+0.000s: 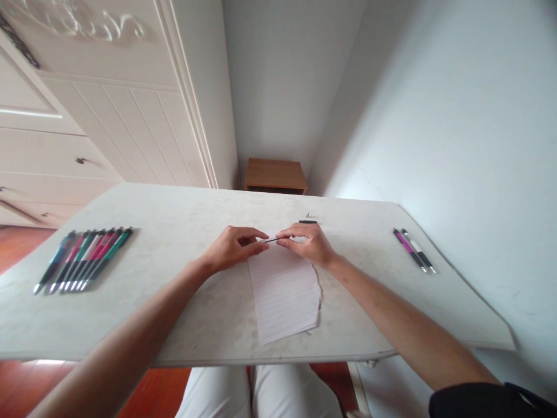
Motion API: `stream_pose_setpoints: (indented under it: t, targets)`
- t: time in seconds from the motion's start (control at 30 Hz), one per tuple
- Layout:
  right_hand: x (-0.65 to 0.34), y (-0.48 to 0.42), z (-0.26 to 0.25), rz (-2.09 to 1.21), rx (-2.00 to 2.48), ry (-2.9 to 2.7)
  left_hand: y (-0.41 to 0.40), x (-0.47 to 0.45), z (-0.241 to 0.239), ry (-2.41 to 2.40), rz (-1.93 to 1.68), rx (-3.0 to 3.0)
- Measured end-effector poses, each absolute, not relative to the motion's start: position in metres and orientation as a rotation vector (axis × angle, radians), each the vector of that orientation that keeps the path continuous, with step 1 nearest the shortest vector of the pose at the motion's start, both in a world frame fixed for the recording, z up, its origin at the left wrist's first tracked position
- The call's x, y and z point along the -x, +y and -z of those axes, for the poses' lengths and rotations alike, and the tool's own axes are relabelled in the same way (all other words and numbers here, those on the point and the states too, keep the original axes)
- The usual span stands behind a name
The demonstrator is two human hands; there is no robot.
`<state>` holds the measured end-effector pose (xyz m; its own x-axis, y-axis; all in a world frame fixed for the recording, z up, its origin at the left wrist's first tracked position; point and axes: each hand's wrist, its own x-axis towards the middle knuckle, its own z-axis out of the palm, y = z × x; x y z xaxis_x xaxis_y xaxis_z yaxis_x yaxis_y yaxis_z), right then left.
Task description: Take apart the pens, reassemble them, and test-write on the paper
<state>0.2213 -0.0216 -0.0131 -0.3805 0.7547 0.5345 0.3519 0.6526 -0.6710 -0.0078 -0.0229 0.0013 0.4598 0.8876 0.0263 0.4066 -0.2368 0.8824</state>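
A thin dark pen refill (271, 240) runs between my two hands, held roughly level over the top of a lined sheet of paper (285, 296). My left hand (235, 247) is closed at its left end, thumb against fingers. My right hand (307, 241) pinches the other end. Much of the refill is hidden in the fingers. Just behind my right hand lies a black pen part (308, 222), partly covered by the hand. A tiny metallic piece (307, 215) sits a little farther back. The paper has a ragged right edge.
On the left of the white table (174, 325) several pens (87, 258) in various colours lie side by side. Two more, a purple pen (409, 249) and a white pen (418, 249), lie at the right, near the wall. A wooden cabinet (276, 173) stands beyond the far edge.
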Motion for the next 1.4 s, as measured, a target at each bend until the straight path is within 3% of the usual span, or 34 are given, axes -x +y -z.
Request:
stream_pose_setpoints:
  t: [0.83, 1.13, 1.4]
  targets:
    - [-0.253, -0.003, 0.005, -0.69, 0.97, -2.022, -0.014, 0.014, 0.001, 1.134, -0.804, -1.997]
    - [-0.301, 0.019, 0.004, -0.466, 1.18, -2.162, -0.013, 0.016, -0.001, 1.15, -0.81, -2.082]
    - [-0.303, 0.021, 0.011, -0.478, 1.233, -2.227, -0.012, 0.017, 0.002, 1.172, -0.797, -2.132]
